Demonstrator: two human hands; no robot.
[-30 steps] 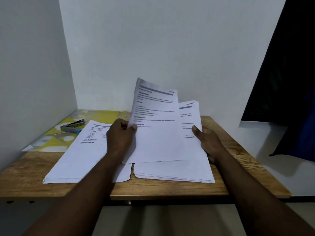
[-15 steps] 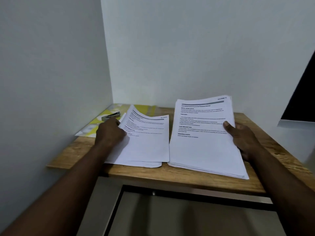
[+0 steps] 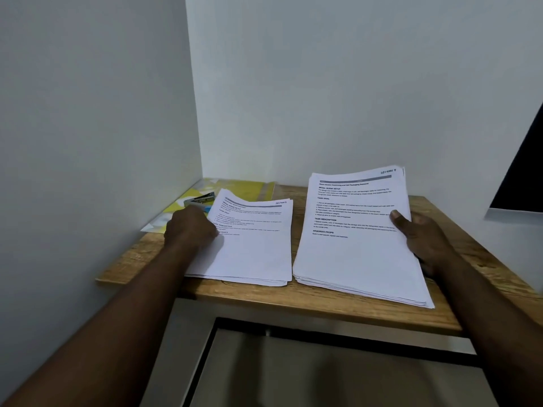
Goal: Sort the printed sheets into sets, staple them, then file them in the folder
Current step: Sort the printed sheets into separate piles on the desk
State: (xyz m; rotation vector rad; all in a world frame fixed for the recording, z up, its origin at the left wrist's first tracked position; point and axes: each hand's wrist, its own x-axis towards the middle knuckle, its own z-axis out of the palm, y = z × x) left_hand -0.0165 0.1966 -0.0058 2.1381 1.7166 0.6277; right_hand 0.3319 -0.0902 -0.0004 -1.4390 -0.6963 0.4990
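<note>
My right hand (image 3: pixel 423 235) grips the thick stack (image 3: pixel 352 254) by its right edge, thumb on top, toward the desk (image 3: pixel 293 301) right side. My left hand (image 3: pixel 191 229) rests on the thin pile (image 3: pixel 255 251) beside it, fingers hidden, so I cannot tell its grip.

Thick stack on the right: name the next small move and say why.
Probably bring the left hand over and lift the top sheet off the thick stack. That stack is much taller than the smaller pile the left hand rests on, so sorting looks unfinished; the right hand pinches its edge, thumb on top, steadying it.
</note>
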